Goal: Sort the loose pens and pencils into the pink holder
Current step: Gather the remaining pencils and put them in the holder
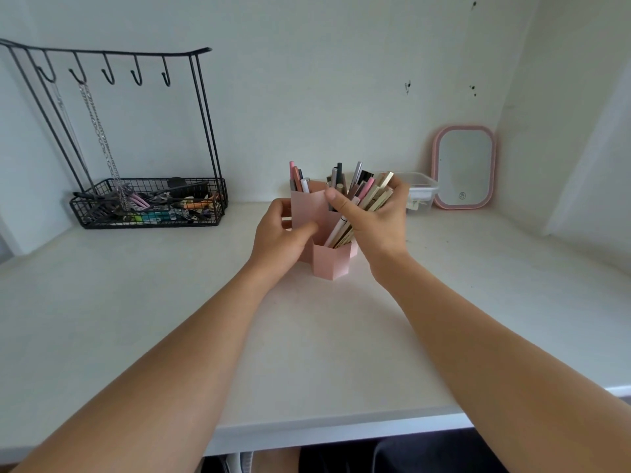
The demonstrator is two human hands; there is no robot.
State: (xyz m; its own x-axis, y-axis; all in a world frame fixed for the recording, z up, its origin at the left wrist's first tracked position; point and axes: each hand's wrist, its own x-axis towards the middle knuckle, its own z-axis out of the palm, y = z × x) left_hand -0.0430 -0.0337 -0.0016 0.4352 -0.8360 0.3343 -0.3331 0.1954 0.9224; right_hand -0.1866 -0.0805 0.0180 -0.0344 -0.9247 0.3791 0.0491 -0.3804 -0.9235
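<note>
while the left hand (278, 235) grips the pink holder (329, 264) at mid-bench (307, 336), the right hand (374, 221) clasps a bundle of pens and pencils (367, 198) whose lower ends sit in its front compartment.

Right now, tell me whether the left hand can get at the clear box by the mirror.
Probably not directly. The clear box sits behind the right hand and its bundle of pens, and the left hand grips the pink holder; it would have to let go and cross over.
</note>
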